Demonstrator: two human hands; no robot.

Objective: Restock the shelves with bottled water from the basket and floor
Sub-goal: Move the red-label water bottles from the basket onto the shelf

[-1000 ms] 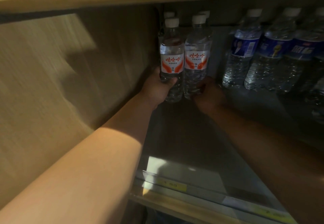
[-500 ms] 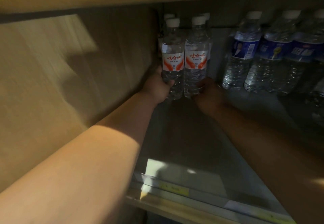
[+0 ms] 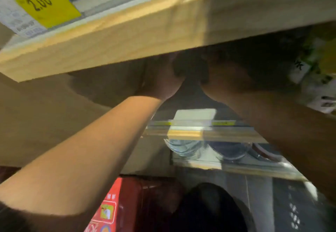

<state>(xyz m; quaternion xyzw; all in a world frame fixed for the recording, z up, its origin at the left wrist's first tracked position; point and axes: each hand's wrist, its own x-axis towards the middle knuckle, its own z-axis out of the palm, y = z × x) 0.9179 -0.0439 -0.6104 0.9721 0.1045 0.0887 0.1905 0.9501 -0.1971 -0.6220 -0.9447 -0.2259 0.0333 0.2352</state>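
Note:
Both my arms reach into the dark shelf bay point(image 3: 194, 115). My left hand point(image 3: 160, 79) and my right hand point(image 3: 225, 80) sit close together just under the wooden upper shelf edge point(image 3: 127, 37), fingers curled around a dark shape point(image 3: 190, 68) between them. That shape is the lower part of the water bottles; their labels and caps are hidden behind the upper shelf edge and by shadow. The picture is blurred.
A yellow 2.00 price tag point(image 3: 47, 4) hangs on the upper shelf. The bay's front rail point(image 3: 200, 128) carries price strips. Below it are bottle tops point(image 3: 183, 146) on a lower shelf. A red carton point(image 3: 109, 210) stands on the floor. Green-labelled packs point(image 3: 318, 79) sit at right.
The view has swung sharply downward, so the upper shelf edge now covers the bottles. Both hands stay together in the bay's left back area.

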